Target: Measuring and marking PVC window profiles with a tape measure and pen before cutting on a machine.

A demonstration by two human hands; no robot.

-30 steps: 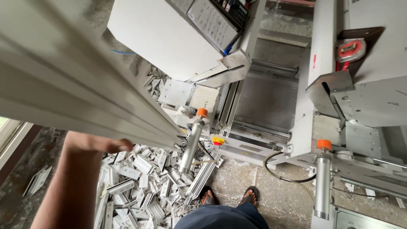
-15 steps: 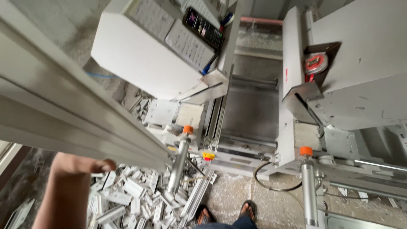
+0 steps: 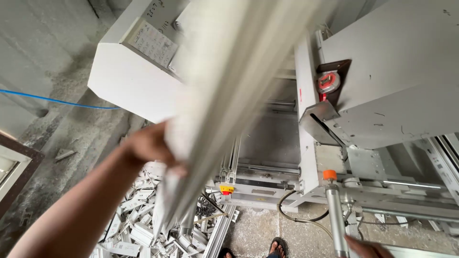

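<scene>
Gripping a long white window-frame profile (image 3: 224, 95) over the cutting machine (image 3: 382, 81).

Left hand (image 3: 148, 143) wrapping fingers around the profile's left flank, at 9 o'clock of its blurred length; long axis running from 7 o'clock by the offcut pile (image 3: 134, 224) to 1 o'clock. Right hand (image 3: 368, 249) barely showing at 5 o'clock beside the orange-capped clamp cylinder (image 3: 334, 210), well apart, finger state impossible to tell.

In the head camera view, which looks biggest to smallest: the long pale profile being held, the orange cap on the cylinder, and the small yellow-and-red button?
1. Long pale profile, by far the biggest, though it is blurred and close to the camera, which inflates it.
2. Orange cap.
3. Yellow-and-red button, about alike with the cap; too close to rank firmly.
</scene>
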